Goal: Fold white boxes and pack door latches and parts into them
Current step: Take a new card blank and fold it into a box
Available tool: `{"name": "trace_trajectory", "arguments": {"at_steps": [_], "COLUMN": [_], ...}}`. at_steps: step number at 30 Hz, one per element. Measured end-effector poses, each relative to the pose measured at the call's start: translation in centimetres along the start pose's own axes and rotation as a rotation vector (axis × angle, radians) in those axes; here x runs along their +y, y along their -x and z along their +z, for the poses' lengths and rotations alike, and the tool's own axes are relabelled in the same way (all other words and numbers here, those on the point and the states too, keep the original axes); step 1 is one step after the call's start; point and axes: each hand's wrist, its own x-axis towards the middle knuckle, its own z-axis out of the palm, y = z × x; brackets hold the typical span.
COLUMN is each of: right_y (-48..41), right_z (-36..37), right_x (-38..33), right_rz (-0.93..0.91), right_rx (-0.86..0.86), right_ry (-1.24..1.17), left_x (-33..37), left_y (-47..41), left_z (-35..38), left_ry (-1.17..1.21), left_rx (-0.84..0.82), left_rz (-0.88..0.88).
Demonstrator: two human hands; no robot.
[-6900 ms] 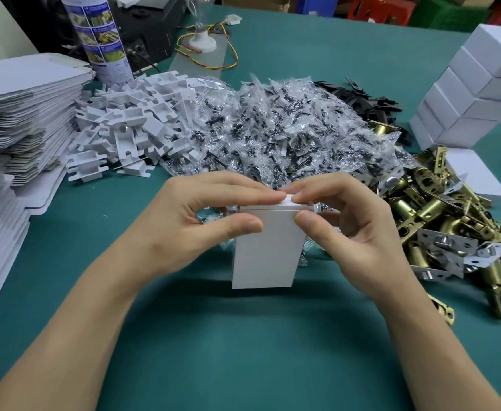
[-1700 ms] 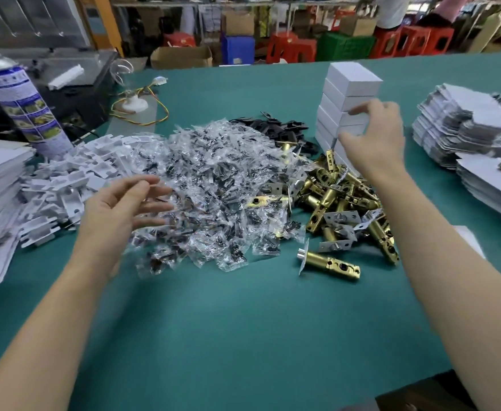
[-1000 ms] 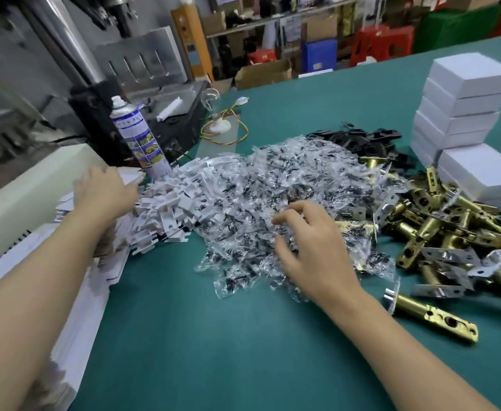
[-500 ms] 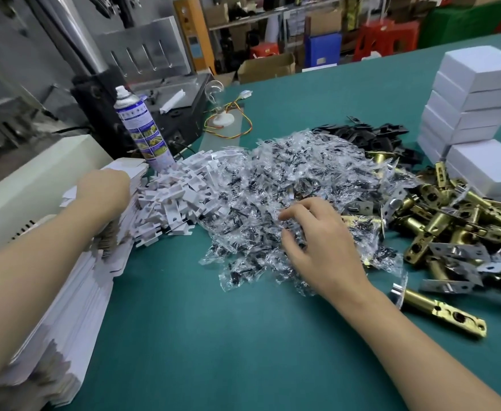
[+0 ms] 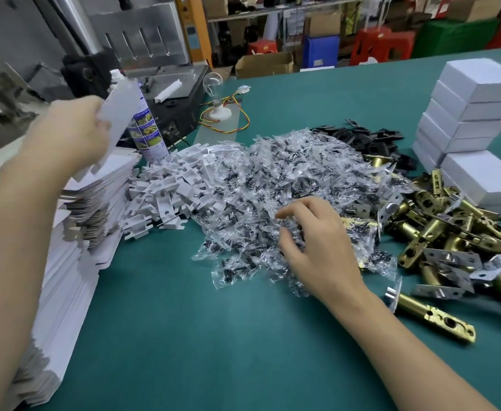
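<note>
Listener: Hands first, nearest outward: where are they?

Describer: Closest, at the left edge, a tall stack of flat box blanks (image 5: 71,277) lies on the green table (image 5: 213,336). To the right, one brass latch (image 5: 433,317) lies alone. Just beyond it the right hand (image 5: 317,250) rests on a heap of small clear bags (image 5: 273,179), fingers curled down into them. Whether they pinch a bag I cannot tell.

Listener: And the left hand?

Describer: Farther back, the left hand (image 5: 71,134) is raised above the stack, with fingers and thumb clamped on one flat white blank (image 5: 115,114), which is blurred and tilted upward.

Listener: What surrounds them?

Describer: A pile of brass latches (image 5: 451,232) lies right of the bags, and white plastic pieces (image 5: 169,185) lie left of them. Behind stand a spray can (image 5: 149,134) and black plates (image 5: 367,140). At far right are stacked folded white boxes (image 5: 468,114).
</note>
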Motion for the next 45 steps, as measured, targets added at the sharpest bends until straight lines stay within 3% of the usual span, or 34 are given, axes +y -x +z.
{"name": "trace_trajectory", "arguments": {"at_steps": [2,5,9,13,20,28,36,38,41,45], "right_y": [-0.2,-0.3,0.0,-0.1,0.3,0.5,0.5,0.2,-0.4,-0.5], "right_z": [-0.2,-0.4,-0.8,-1.4,-1.5,-1.1,-1.7,-1.8,-1.5,-1.2], "right_x": [-0.1,-0.4,-1.1,-1.2,-1.3,-1.2,-0.2,-0.2,0.4,0.9], "right_rz": [-0.004,0.005,0.206,0.417,0.483,0.582,0.595,0.579,0.552,0.532], "right_rx": [0.001,-0.018,-0.075,-0.137,-0.258,-0.288,-0.334,-0.268,-0.031,0.045], "right_ry": [-0.03,-0.125,-0.63,-1.051,-1.335,-1.302,-1.202,-1.212,-1.109,-1.013], "left_x": [1.8,5.8,11.1,14.2,15.6,16.2,15.8,15.4,14.5,13.8], "left_y": [2.2,7.7,14.4,18.0,19.6,20.7,20.6,20.3,19.3,18.8], "left_z": [-1.7,-1.3,4.7,8.5,10.0,10.6,9.9,9.6,8.8,7.9], "left_ry": [0.496,1.35,1.693,1.731,1.791,1.557,1.553,1.569,1.655,1.821], "left_rx": [-0.011,-0.299,-0.568,-0.744,-0.561,-0.389,-0.424,-0.393,-0.341,-0.537], "left_rz": [0.09,0.26,0.135,0.03,0.045,0.144,0.141,0.134,0.061,0.159]}}
